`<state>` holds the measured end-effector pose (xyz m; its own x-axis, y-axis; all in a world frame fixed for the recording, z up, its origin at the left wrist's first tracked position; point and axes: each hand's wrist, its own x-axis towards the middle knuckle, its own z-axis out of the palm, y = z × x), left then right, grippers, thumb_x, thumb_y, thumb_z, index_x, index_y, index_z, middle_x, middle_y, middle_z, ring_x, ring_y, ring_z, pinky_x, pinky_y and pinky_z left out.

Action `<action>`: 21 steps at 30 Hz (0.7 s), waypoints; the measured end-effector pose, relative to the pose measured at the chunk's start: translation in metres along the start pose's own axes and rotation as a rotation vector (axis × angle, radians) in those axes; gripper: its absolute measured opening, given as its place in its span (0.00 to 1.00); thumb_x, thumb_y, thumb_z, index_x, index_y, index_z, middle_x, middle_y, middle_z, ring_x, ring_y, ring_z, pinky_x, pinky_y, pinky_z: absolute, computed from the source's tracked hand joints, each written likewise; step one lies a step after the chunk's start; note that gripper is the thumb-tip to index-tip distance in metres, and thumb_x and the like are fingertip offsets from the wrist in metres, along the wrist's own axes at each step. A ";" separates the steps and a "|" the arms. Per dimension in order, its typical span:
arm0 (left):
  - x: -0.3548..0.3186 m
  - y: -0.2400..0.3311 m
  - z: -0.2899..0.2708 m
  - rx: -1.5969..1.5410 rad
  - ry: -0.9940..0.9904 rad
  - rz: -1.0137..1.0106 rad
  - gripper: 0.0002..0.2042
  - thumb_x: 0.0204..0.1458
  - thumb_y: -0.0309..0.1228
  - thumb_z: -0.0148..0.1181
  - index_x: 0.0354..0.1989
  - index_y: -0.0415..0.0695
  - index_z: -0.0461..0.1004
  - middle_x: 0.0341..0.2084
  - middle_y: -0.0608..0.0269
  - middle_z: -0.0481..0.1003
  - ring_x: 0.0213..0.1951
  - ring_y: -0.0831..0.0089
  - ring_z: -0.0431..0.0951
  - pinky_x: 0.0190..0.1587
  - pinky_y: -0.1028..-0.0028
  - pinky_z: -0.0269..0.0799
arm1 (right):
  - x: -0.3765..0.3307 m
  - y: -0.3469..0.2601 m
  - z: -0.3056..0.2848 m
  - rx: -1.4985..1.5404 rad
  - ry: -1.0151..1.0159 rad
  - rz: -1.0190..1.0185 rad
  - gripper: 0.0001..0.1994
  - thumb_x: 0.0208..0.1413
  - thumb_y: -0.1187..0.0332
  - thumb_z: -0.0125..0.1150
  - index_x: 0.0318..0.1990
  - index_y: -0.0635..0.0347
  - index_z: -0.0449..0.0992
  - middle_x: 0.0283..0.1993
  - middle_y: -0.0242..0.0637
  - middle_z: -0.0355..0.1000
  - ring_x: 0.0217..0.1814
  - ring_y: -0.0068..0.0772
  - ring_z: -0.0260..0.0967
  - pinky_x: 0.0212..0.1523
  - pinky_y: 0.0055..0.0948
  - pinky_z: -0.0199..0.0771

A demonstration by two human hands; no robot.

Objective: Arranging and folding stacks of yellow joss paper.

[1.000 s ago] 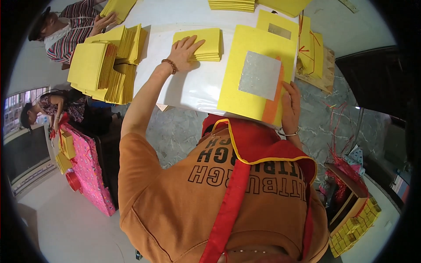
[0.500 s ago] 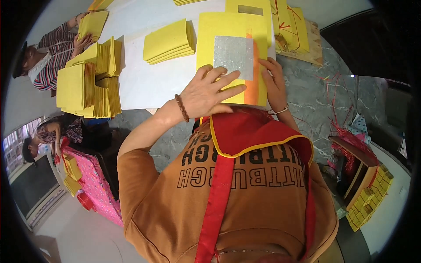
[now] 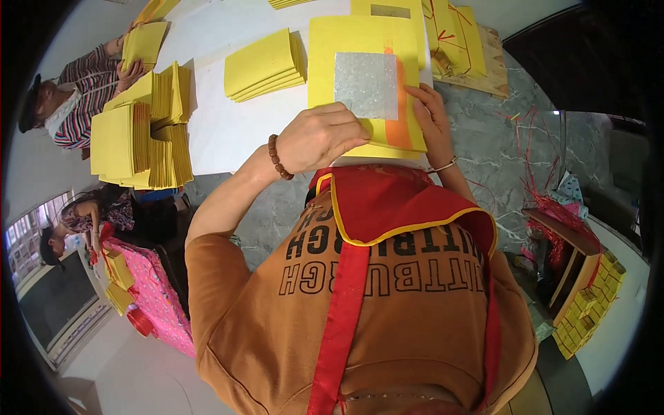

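Observation:
A stack of yellow paper sheets (image 3: 319, 55) lies before me at the table's near edge. The top sheet carries a silver foil square (image 3: 365, 86) and an orange stripe (image 3: 397, 135) to its right. My left hand (image 3: 319, 138) is closed in a pinch on the top sheet's near edge, which is raised a little above the paper beneath. A brown bead bracelet is on that wrist. My right hand (image 3: 434, 128) lies along the sheet's right edge, its fingers fairly straight and touching the paper. Part of that hand's grip is hidden.
Folded yellow paper packets (image 3: 259, 66) rest on the white table (image 3: 214, 138); taller stacks (image 3: 121, 145) stand at its left corner. Tied yellow bundles (image 3: 460, 41) sit on a board at right. A person in stripes (image 3: 86, 90) handles packets; another person (image 3: 104, 211) sits by a pink cloth (image 3: 155, 290).
My left hand has gone from lying spread on the sheet to pinching its near edge. That edge has risen, and paper shows below it. My right hand stays at the right edge.

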<state>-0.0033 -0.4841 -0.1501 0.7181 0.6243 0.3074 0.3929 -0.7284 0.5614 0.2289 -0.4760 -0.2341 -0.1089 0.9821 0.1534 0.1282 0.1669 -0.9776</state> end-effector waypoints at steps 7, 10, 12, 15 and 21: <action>0.003 -0.006 -0.004 -0.135 -0.037 -0.029 0.04 0.50 0.25 0.55 0.30 0.37 0.73 0.24 0.56 0.72 0.29 0.61 0.72 0.32 0.68 0.69 | 0.001 0.003 0.000 -0.033 0.008 -0.017 0.13 0.58 0.68 0.48 0.49 0.56 0.72 0.54 0.40 0.59 0.56 0.32 0.57 0.55 0.26 0.57; 0.001 -0.010 -0.003 -0.157 -0.044 -0.043 0.05 0.50 0.25 0.55 0.31 0.36 0.73 0.24 0.55 0.72 0.29 0.60 0.72 0.32 0.68 0.68 | 0.001 0.002 0.000 -0.028 0.004 -0.016 0.13 0.58 0.68 0.47 0.49 0.57 0.72 0.54 0.40 0.59 0.56 0.31 0.57 0.55 0.26 0.57; 0.000 -0.011 -0.001 -0.163 -0.018 -0.065 0.05 0.51 0.25 0.55 0.31 0.36 0.73 0.24 0.55 0.73 0.29 0.60 0.72 0.31 0.69 0.68 | 0.001 0.001 0.001 -0.024 0.000 -0.015 0.13 0.59 0.68 0.47 0.49 0.57 0.72 0.54 0.40 0.59 0.57 0.31 0.57 0.56 0.26 0.56; 0.000 -0.012 -0.001 -0.211 -0.014 -0.109 0.05 0.51 0.25 0.54 0.31 0.36 0.73 0.25 0.56 0.73 0.29 0.62 0.73 0.31 0.70 0.68 | 0.002 -0.001 0.000 -0.004 0.000 -0.014 0.13 0.59 0.67 0.45 0.49 0.58 0.72 0.54 0.40 0.59 0.58 0.31 0.56 0.57 0.26 0.54; -0.001 -0.014 -0.002 -0.279 -0.028 -0.232 0.05 0.52 0.26 0.54 0.32 0.37 0.73 0.24 0.59 0.72 0.27 0.69 0.72 0.31 0.74 0.67 | 0.002 -0.001 -0.003 -0.006 -0.026 0.005 0.15 0.61 0.65 0.42 0.49 0.59 0.72 0.55 0.39 0.57 0.60 0.31 0.53 0.58 0.27 0.53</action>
<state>-0.0110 -0.4739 -0.1568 0.6454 0.7531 0.1279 0.3785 -0.4607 0.8028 0.2313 -0.4740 -0.2327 -0.1339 0.9804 0.1443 0.1350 0.1623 -0.9775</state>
